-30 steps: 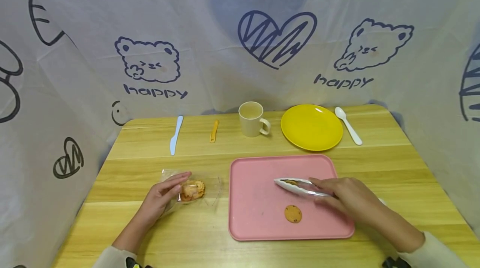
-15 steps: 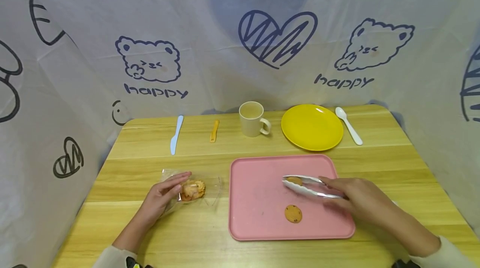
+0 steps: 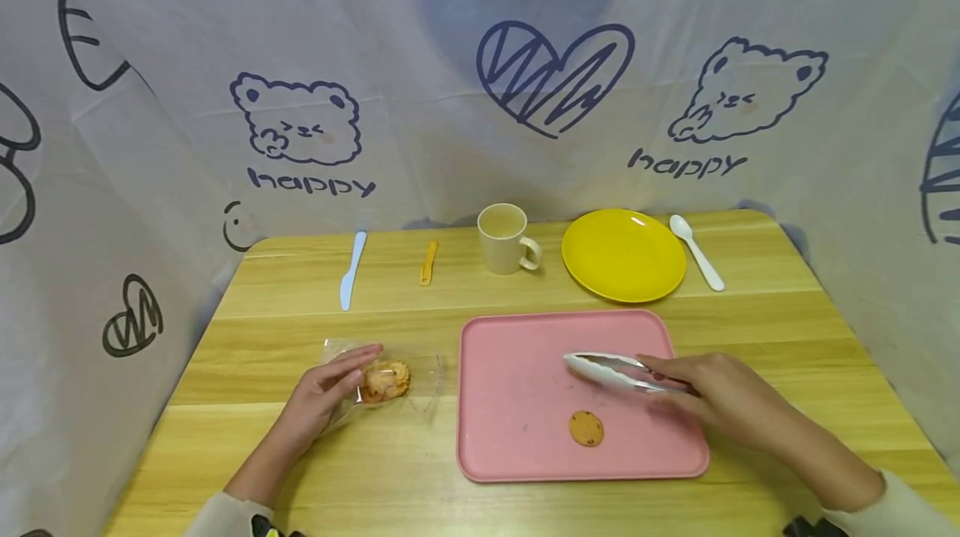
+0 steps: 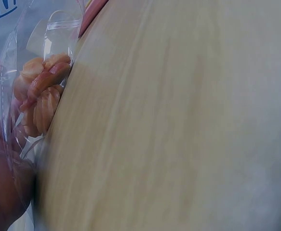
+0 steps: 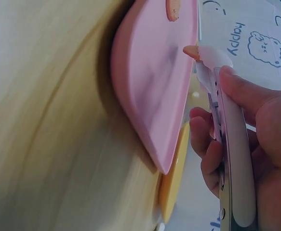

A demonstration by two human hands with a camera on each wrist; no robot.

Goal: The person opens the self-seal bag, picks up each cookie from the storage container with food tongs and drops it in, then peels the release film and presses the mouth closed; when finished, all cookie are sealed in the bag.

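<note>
While the right hand (image 3: pixel 712 395) is gripping the tongs (image 3: pixel 600 372) in the head view, w/ the white tips over the pink tray (image 3: pixel 502 404), one choc-chip cookie (image 3: pixel 586 429) is lying flat in the tray's nearer half, so that one's prob. done. The tips are hiding nearly all of what's btwn them. The left hand (image 3: pixel 327 391) is touching a clear plastic bag (image 3: pixel 427 366) of ridged cookies (image 3: pixel 387 381) on the tabletop (image 3: pixel 390 479), just left of the tray; can't tell if it's pinching the plastic or only pressing. A yellow plate (image 3: pixel 622 258), beige mug (image 3: pixel 501 253), white spoon (image 3: pixel 697 253) & blue knife (image 3: pixel 353 270) are sitting at the back, apparently not in use.

Left wrist view: several ridged cookies are sitting inside the bag, fingers showing thru the plastic. No tongs are reaching in, so I'm counting these as not dealt with.

Right wrist view: thumb & fingers are wrapping round the tongs, whose tips are pinching a second cookie (image 5: pixel 191 51), edge poking out. It isn't being released yet, so this step's prob. midway. Can't tell if it's touching the tray.
</note>
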